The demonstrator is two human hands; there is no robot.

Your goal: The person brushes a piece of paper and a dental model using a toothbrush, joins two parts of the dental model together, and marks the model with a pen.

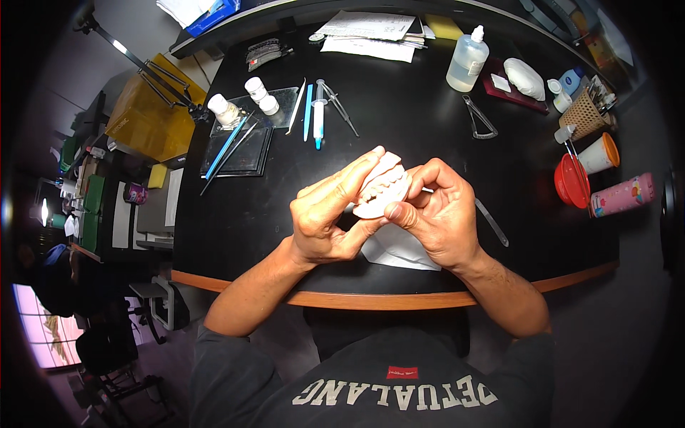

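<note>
While our forearms [257, 289] angled inward, our left hand [321, 217] and right hand [451, 225] grasped the pale dental cast [385, 190] between curled fingers.

Black table [421, 107]: papers [367, 26], syringe [319, 118], clear bottle [467, 65], red bowl [569, 180].

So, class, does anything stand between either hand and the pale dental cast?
Nothing visible does: the left hand and right hand both hold the dental cast directly. The white sheet lies beneath, not between.
</note>
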